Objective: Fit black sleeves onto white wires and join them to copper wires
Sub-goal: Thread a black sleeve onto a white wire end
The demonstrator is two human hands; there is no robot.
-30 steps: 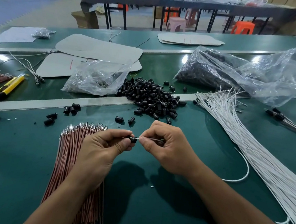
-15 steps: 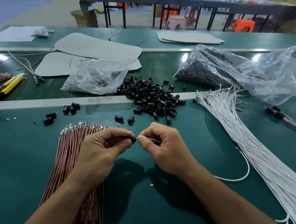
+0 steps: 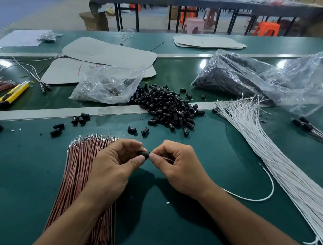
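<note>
Sleeve meets wire
Left hand [image 3: 113,165] pinches a stubby black sleeve [image 3: 143,154] — axis sideways, mouth toward the right hand [image 3: 180,167], which pinches a thin white wire [image 3: 248,199].

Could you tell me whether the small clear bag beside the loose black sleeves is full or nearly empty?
Nearly empty: the small clear bag lies slack and crumpled, with only a small clump of parts inside.

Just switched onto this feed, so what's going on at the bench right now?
A person is fitting a black sleeve onto a white wire. The left hand pinches the sleeve while the right hand pinches the wire's end at its opening. The wire's tail loops rightward across the green table. The copper wires lie bundled beneath the left wrist, none picked up.
</note>
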